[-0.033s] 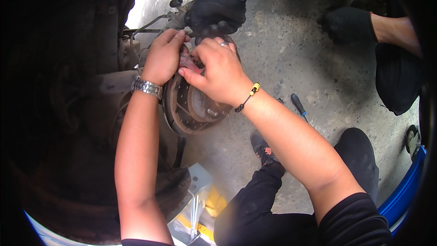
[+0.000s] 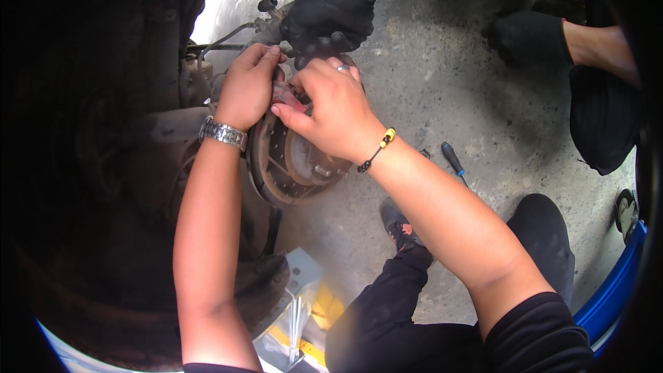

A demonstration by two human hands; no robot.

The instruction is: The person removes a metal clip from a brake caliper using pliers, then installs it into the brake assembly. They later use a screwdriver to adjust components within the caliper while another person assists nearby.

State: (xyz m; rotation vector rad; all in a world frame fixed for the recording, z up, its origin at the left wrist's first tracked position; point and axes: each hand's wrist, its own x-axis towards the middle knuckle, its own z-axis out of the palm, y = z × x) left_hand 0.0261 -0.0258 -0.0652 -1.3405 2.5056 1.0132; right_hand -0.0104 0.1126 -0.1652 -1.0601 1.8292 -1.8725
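Note:
A drilled brake disc [image 2: 275, 155] with a hub in its middle stands below my two hands. At its upper edge sits a worn reddish metal brake part [image 2: 289, 97]. My right hand [image 2: 335, 107] is closed over this part, its thumb along the near side. Close beside it, my left hand [image 2: 250, 86] has its thumb and fingers pinched together at the far end; what is between them is hidden. Just beyond, a co-worker's black-gloved hand [image 2: 335, 7] grips what looks like a brake caliper [image 2: 266, 31] with a hose on it.
Dark wheel-arch and suspension parts [image 2: 173, 124] fill the left. The co-worker's other gloved hand [image 2: 532, 38] is at the right. A screwdriver [image 2: 452, 157] lies on the concrete floor [image 2: 428, 97]. Near my leg are a blue-grey panel [image 2: 302, 269] and something yellow [image 2: 327, 306].

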